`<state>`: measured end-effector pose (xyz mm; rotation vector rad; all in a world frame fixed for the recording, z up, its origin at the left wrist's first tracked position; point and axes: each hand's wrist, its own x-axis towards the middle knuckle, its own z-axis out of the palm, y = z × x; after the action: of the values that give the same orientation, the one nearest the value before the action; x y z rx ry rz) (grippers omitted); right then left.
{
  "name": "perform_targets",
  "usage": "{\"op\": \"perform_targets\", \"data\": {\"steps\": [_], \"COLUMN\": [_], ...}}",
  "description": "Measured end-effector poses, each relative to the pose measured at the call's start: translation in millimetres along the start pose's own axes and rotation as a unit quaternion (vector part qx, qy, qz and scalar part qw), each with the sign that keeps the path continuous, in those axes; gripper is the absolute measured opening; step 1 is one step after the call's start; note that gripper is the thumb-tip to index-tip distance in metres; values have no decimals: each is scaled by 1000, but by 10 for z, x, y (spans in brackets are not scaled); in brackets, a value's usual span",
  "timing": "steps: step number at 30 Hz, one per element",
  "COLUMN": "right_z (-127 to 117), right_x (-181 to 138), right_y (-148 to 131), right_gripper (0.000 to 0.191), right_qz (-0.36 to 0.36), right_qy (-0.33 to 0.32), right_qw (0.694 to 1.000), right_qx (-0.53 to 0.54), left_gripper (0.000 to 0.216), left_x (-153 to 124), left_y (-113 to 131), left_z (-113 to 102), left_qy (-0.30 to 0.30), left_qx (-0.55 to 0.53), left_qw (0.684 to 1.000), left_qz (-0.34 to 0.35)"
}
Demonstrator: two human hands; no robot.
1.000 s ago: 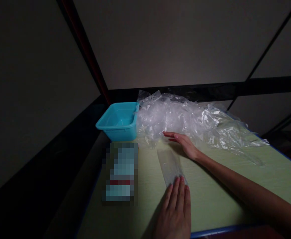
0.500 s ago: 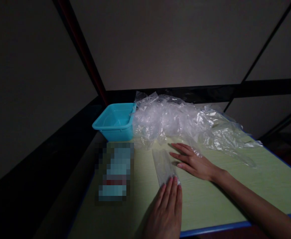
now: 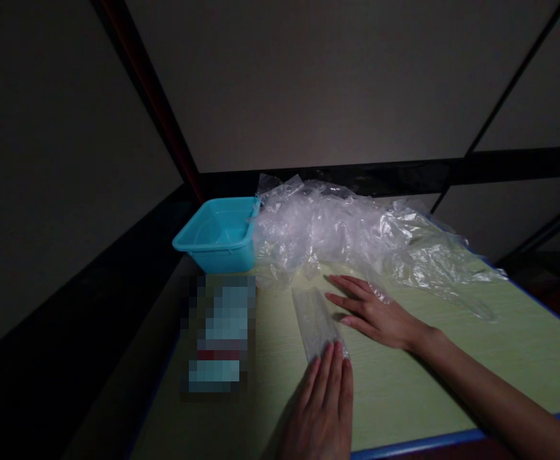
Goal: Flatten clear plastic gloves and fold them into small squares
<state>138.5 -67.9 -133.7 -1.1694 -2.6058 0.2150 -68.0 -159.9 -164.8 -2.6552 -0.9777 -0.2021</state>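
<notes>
A narrow folded strip of clear plastic lies flat on the pale green table. My left hand rests flat with straight fingers, its fingertips pressing the strip's near end. My right hand lies open and flat on the table just right of the strip, fingers pointing left toward it. Neither hand grips anything.
A heap of crumpled clear plastic bags covers the far part of the table. A turquoise plastic tub stands at the far left corner. A blurred-out flat item lies left of the strip. Dark frame rails run behind.
My right hand drew back from the plastic heap toward me and settled flat beside the strip. The left hand stayed on the strip's near end.
</notes>
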Motion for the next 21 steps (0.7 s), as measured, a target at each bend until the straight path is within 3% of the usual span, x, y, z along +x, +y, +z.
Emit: {"op": "perform_targets", "data": {"steps": [8,16,21], "right_z": [-9,-28,-30], "right_x": [4,51,135], "right_y": [-4,100,148], "right_gripper": [52,44,46], "right_qz": [6,43,47], "right_qy": [-8,30,9], "right_qw": [1000,986,974], "right_qx": [8,161,222], "left_gripper": [53,48,44], "left_x": [-3,3,3], "left_y": [21,-7,-5], "left_z": [2,-24,-52], "left_qy": [9,10,15], "left_qx": [4,-10,-15], "left_qw": [1000,1000,1000], "left_qz": [1,1,-4]}}
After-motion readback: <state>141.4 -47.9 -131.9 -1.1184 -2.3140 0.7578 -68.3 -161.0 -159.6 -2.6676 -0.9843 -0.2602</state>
